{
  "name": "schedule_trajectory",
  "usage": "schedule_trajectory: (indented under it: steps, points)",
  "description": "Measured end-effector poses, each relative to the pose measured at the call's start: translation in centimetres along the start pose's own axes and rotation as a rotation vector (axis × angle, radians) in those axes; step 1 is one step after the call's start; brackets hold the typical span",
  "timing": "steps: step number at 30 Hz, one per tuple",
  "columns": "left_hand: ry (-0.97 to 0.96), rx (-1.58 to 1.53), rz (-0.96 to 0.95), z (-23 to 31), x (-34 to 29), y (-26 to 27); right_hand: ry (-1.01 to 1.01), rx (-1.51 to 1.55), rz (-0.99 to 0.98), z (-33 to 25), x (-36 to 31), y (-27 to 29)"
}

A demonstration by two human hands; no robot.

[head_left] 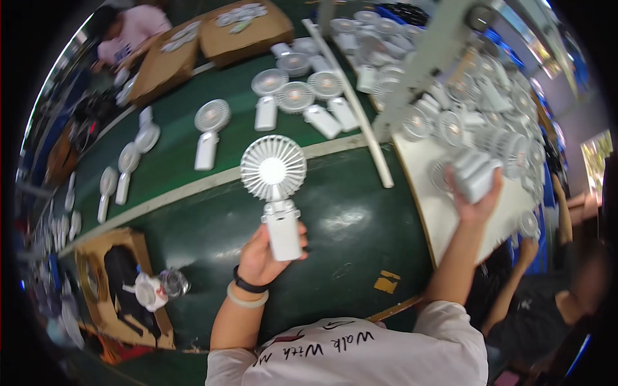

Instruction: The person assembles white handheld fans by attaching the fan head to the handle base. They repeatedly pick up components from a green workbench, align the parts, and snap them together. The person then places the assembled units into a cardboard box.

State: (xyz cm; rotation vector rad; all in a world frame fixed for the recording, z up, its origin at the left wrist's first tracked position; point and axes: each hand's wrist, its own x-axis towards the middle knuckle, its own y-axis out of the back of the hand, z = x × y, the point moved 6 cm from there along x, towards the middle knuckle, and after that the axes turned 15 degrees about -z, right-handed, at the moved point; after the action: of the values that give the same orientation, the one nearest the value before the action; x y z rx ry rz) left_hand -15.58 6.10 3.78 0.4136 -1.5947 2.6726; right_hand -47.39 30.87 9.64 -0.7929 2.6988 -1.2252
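A white handheld fan (282, 231) stands upright in my left hand (259, 256), its round slatted head above and my fingers wrapped round the handle. Over the white board (421, 170) at the right, my right hand (473, 196) is closed round a bunch of white fan handles (475, 174); the heads of these fans are partly hidden and blurred. Just beyond that hand lies a large pile of white handheld fans (460, 90).
More fans (212, 116) lie spread on the green belt (174, 148). A long white bar (351, 103) crosses the bench. Cardboard boxes (248, 48) stand at the back; a carton (96, 257) sits at left. Co-workers are at far left and at right, one hand (529, 248) near a fan.
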Motion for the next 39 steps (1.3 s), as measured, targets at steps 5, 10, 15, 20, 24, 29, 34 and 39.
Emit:
schedule_trajectory:
  steps: [5, 10, 15, 20, 24, 29, 34, 39]
  points:
    - [-0.059, -0.018, -0.039, 1.0, 0.6, -0.5, -0.162, -0.385, 0.405, -6.5, 6.1, 8.4]
    - [-0.090, -0.026, -0.025, 1.8, 0.6, 0.4, -0.290, -0.616, 0.408, -10.2, 10.0, 17.3]
    - [-0.100, 0.022, 0.014, 2.2, 0.9, 1.5, -0.003, -0.799, 0.570, -13.0, 8.2, 22.3]
    - [-0.125, 0.024, 0.055, 3.5, 0.5, 2.3, 0.379, -1.064, 0.501, -7.7, 1.2, 7.9]
    - [-0.051, 0.572, 0.195, 4.4, 0.1, 4.5, 0.551, -1.287, 0.200, -1.8, -5.8, 2.2]
    - [-0.154, 0.630, 0.359, 5.0, 0.6, 7.5, 0.132, -0.832, -0.542, 11.8, -9.3, -6.6]
    - [-0.224, 0.515, 0.371, 6.4, -0.4, 7.7, -0.529, -0.537, -0.561, 21.6, -1.8, -16.8]
    - [-0.261, 0.495, 0.356, 7.0, -0.4, 7.5, -0.607, -0.658, -0.628, 29.8, 13.1, -24.1]
